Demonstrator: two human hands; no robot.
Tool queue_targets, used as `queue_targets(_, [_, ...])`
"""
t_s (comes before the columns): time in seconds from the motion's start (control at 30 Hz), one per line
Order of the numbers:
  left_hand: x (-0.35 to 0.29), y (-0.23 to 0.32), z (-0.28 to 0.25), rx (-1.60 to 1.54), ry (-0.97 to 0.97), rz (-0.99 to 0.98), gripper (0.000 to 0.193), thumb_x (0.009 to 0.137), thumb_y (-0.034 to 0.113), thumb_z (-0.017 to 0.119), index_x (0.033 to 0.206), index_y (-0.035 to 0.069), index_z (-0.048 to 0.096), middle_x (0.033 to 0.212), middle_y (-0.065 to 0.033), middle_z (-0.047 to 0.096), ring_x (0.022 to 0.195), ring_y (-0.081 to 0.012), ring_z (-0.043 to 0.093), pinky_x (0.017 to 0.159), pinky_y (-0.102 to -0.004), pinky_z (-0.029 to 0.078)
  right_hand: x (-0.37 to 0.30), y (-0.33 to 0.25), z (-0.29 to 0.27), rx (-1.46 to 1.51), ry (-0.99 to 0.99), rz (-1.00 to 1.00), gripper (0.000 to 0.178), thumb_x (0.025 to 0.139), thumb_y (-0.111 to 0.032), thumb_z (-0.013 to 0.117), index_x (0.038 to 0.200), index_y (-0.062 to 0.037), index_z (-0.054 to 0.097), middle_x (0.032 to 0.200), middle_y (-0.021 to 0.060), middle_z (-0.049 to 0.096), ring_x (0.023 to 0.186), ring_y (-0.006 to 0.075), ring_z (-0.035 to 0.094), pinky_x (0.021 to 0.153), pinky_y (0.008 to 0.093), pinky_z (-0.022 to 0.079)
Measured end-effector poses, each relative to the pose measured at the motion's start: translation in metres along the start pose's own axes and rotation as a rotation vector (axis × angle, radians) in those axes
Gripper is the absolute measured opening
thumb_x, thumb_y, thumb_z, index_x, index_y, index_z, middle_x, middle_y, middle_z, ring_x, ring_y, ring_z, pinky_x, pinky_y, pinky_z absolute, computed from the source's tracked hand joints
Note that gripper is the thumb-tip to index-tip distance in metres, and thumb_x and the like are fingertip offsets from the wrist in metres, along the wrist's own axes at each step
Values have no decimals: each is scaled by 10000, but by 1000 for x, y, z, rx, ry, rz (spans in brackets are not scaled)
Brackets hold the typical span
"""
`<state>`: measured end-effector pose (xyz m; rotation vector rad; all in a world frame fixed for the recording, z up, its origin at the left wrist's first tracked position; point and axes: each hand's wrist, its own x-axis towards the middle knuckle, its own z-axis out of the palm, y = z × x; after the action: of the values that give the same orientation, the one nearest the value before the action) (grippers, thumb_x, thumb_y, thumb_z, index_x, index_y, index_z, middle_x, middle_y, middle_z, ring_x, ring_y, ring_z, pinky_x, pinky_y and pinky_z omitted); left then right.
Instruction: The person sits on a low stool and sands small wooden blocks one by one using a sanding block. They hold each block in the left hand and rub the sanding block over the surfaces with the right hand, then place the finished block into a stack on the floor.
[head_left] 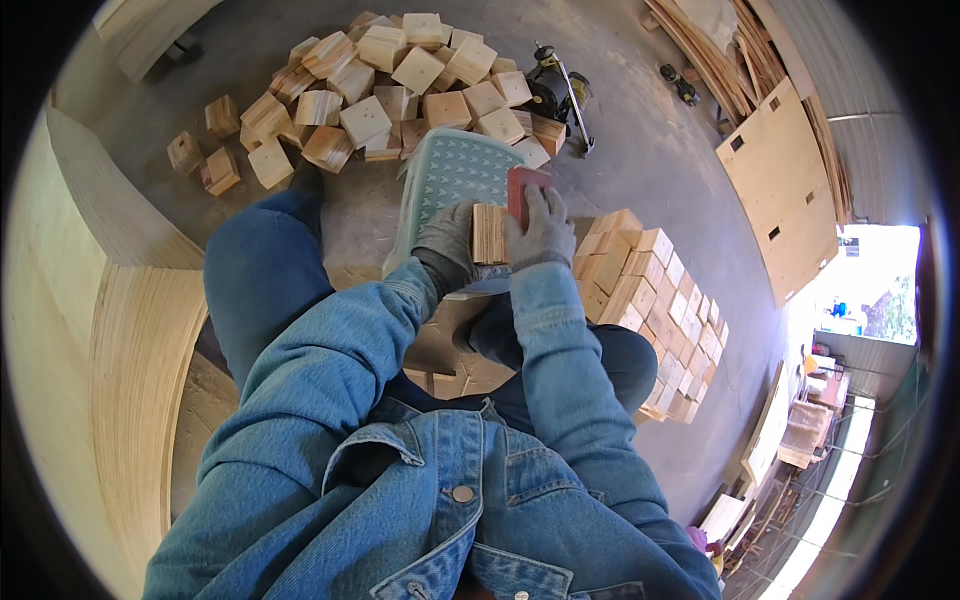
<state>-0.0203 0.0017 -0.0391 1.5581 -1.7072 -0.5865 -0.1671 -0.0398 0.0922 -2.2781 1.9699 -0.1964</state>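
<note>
Between my gloved hands a wooden block (pixel 489 236) is held over a pale green plastic stool (pixel 455 170) with a patterned top. My left hand (pixel 448 243) grips the block from its left side, fingers closed round it. My right hand (pixel 543 229) holds a flat red sanding block (pixel 522 192) at the block's right side; whether the two touch there I cannot tell. Both hands wear grey gloves. The fingertips of the left hand are partly hidden behind the wooden block.
Loose wooden blocks (pixel 395 85) lie heaped beyond the stool. A neat stack of blocks (pixel 665 310) stands at my right. A power tool (pixel 565 98) rests by the heap. Plywood sheets (pixel 780 185) lean at the far right; curved stacked panels (pixel 140 370) rise at my left.
</note>
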Motion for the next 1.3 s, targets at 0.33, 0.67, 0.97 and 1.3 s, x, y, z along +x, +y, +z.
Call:
queue_targets(0.33, [5,24,-26,30,-74,54,851,721,399,887,1407,62,516,1303,-194,561,1239,-397,541,1120,-479,437,-126,11,-17,20,-2,-111,692,853,-319,802,1495,-178,587,1585,201,467,1356,486,517,1107,579,445])
queue_targets(0.67, [-1,20,-23,-81,-77,-74,937,655,363,958,1402,65,478,1284,-184,557,1240,-382,555,1104,-455,471,-6,2,-6,-12,7,-18,641,877,-361,744,1486,-252,576,1596,135,469,1345,449,547,1097,555,477])
queue_targets(0.97, [1,17,-12,-32,-19,-29,893,658,351,951,1370,76,488,1261,-185,570,1199,-383,579,1082,-461,487,10,13,8,-35,-1,12,702,906,-401,718,1556,-226,522,1654,104,430,1377,441,537,1139,532,460])
queue_targets(1.3, [4,19,-26,7,-71,27,822,707,412,891,1377,98,533,1296,-188,585,1257,-398,554,1115,-477,458,-122,0,-15,-30,-34,-175,705,886,-356,743,1539,-168,555,1626,199,439,1331,467,534,1135,560,421])
